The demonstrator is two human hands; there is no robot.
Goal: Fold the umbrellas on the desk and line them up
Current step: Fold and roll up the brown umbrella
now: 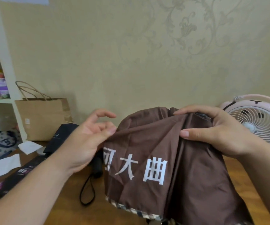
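Observation:
A brown umbrella (171,159) with white printed characters and a checked hem is held up over the wooden desk (69,207), its canopy loose and bunched. My right hand (215,132) grips the top of the canopy near the umbrella's tip. My left hand (90,140) pinches a fold of the brown fabric at its left edge, with the index finger lifted. A folded black umbrella (97,164) with a wrist strap lies on the desk behind my left wrist, largely hidden.
A brown paper bag (41,117) stands at the back left against the wall. A dark sleeve (59,137), a dark printed box (17,176) and white paper sheets (2,164) lie on the left. A pink fan (257,120) stands at the right. White shelves (4,62) are far left.

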